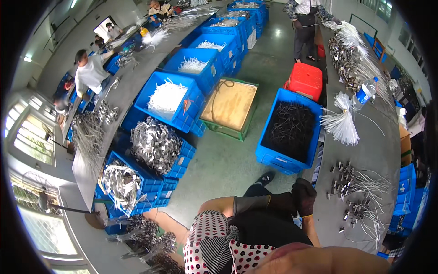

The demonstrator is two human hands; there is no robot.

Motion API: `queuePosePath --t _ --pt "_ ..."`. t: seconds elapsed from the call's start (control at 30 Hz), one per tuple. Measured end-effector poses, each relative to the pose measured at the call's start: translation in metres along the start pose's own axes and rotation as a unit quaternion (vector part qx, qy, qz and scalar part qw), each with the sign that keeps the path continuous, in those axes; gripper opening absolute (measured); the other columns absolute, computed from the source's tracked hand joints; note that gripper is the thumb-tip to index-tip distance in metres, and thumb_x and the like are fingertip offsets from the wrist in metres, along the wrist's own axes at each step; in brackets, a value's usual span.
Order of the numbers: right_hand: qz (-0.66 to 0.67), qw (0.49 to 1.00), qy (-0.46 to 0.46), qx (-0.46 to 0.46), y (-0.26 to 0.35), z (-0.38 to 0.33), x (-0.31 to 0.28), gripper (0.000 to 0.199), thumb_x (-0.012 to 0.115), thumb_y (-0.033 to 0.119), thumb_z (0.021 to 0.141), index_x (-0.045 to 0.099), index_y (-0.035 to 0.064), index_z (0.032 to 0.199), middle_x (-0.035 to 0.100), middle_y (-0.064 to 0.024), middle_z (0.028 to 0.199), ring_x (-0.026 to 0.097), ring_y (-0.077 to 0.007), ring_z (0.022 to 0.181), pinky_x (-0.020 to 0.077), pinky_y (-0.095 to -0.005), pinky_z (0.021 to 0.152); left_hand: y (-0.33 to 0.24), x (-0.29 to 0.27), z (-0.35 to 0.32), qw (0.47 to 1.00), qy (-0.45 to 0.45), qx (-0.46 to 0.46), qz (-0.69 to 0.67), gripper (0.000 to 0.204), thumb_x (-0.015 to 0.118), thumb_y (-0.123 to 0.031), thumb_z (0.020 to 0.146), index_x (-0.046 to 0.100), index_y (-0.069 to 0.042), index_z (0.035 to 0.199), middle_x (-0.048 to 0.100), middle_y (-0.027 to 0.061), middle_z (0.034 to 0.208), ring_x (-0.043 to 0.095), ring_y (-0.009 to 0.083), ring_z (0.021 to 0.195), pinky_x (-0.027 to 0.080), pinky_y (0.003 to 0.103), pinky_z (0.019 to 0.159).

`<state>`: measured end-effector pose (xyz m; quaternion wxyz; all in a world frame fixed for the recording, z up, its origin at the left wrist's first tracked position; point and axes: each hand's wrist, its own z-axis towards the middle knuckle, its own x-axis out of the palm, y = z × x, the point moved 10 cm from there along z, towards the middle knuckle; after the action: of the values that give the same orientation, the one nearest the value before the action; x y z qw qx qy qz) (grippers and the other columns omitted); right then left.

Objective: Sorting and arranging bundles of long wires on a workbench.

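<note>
Hands, two, both in dark gloves, close together in front of the body beside the edge of a grey bench [376, 146]. Left hand [282, 203], at the end of a grey sleeve, reaches across toward the right hand [303, 196]. Right hand looks curled. Cannot tell whether the two gloves touch, nor whether either grasps anything; the fingers are too dark to read.

On the bench, right of the hands: two loose clusters of pale strands with small dark end pieces, the far cluster [346, 180] and the near cluster [358, 214]. Single pieces too tangled to count. Farther along: one splayed white bundle [342, 121], one clear bottle [366, 90] with blue cap and label, just beside it, then one long heap of strands [351, 59].

On the floor ahead of the hands: one blue crate [279, 160] holding black strands [292, 130]. Behind it, one red box [305, 80]. Left of these, one green-framed stand [232, 104] with a tan top.

Across the aisle, a row of blue crates: nearest two hold silvery pieces [155, 144], next three hold white strands [167, 96]; those beyond too small to count surely.

Co-workers: one standing person [306, 23] at the far right bench end, one person in a white top [92, 72] at left; others farther back, number unclear.
</note>
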<state>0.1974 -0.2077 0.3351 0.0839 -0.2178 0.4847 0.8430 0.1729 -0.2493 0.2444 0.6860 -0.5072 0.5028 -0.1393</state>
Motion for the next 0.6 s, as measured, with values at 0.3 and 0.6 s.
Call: queuePosePath --t 0.3,0.6 --pt "0.168 0.934 -0.087 0.303 -0.024 -0.003 0.012 0.022 0.056 0.017 0.098 0.069 0.0020 0.107 0.056 0.0010 0.069 0.050 -0.0058 0.058 0.0407 -0.0242 0.052 -0.018 -0.002 -0.032 0.985 -0.003 0.170 -0.038 0.022 0.068 -0.025 0.079 0.066 -0.008 0.094 0.067 0.0120 0.089 0.065 0.0313 0.078 0.051 0.043 0.069" --pt "0.050 0.875 -0.334 0.346 -0.054 -0.040 -0.077 0.025 0.056 0.017 0.098 0.069 -0.0003 0.111 0.056 0.0005 0.070 0.049 -0.0053 0.056 0.0392 -0.0232 0.050 -0.019 -0.010 0.019 0.954 0.203 0.137 -0.171 0.019 0.071 -0.023 0.077 0.068 -0.012 0.092 0.067 0.0138 0.085 0.065 0.0337 0.076 0.051 0.043 0.067"
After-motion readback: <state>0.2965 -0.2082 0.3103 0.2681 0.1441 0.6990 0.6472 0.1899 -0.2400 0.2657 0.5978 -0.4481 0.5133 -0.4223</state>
